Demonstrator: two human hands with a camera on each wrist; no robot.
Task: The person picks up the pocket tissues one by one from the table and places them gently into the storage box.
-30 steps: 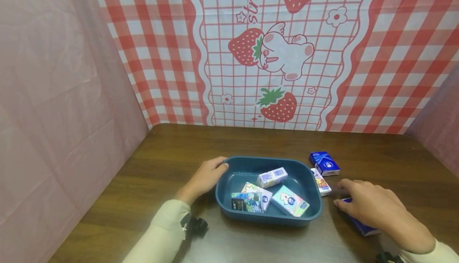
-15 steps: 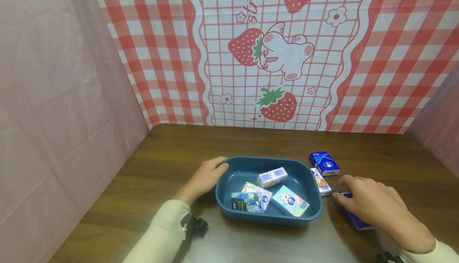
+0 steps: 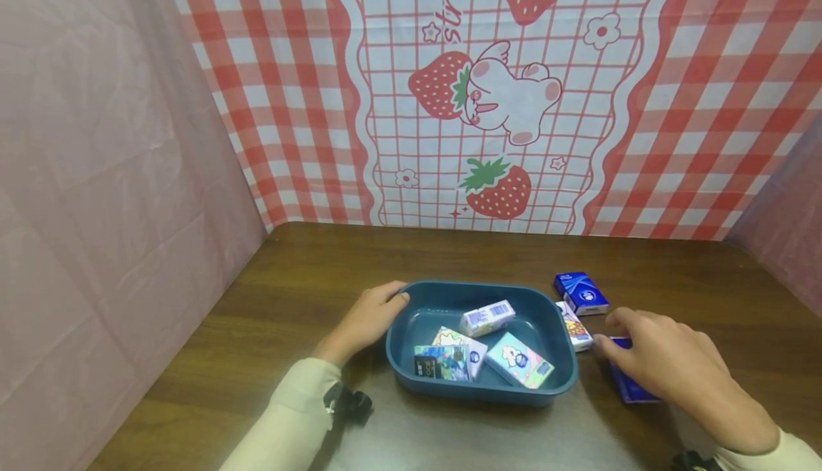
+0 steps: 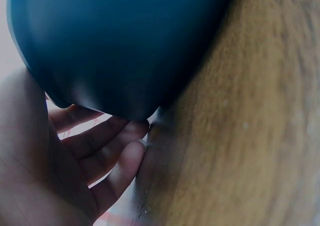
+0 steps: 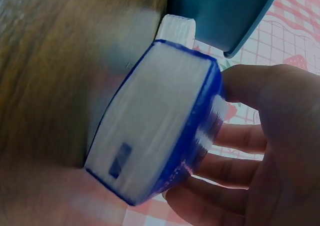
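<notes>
My left hand (image 3: 367,320) holds the left end of a dark teal basin (image 3: 483,394), its thumb at the rim. In the left wrist view the fingers (image 4: 102,146) lie along the basin's outer wall. Over on the right, my right hand (image 3: 674,364) grips a blue tissue pack (image 3: 631,385) from above and partly covers it. The right wrist view shows this pack's pale side with a blue edge. Inside the basin lie several small patterned tissue packs, among them a mint-coloured pack (image 3: 520,360) and a white one (image 3: 488,317).
A white pack with fruit print (image 3: 578,328) lies against the basin's right side. Just behind it is another blue pack (image 3: 581,292). Everything stands on a brown wooden table (image 3: 334,257), with a red checked strawberry cloth (image 3: 295,100) hanging at the back.
The blue pack under my right hand has turned and shifted a little leftward and away from me, and that hand has moved slightly with it. My left hand and the basin have stayed put.
</notes>
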